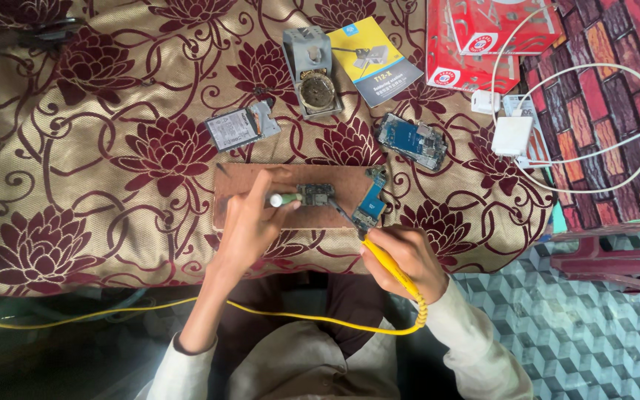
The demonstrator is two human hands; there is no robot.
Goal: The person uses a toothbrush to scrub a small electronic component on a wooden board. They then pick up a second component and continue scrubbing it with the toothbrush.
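the wooden board [261, 185] lies on the flowered cloth [98, 133] and serves as a hard, flat bed for the work, which the soft cloth could not give. on the board, near its right end, sits a small circuit board [317, 194], and just right of it, hanging over the board's edge, a second piece with a blue part [371, 201].

the left hand [250, 222] rests on the board's lower left, its fingers [264, 185] closed around a thin pale-tipped tool [284, 199] whose tip touches the small circuit board, likely to pin it still. the right hand [405, 259], just below the board's right corner, is clenched pen-fashion around a yellow-handled soldering iron [383, 259], its dark tip slanting up toward the same circuit board; the low grip seems to favour fine control. its yellow cord [187, 302] trails away below the board.

above the board stand an iron holder [311, 70], a phone battery [235, 130] and another opened phone part [412, 141], within reach yet clear of the hot tip.
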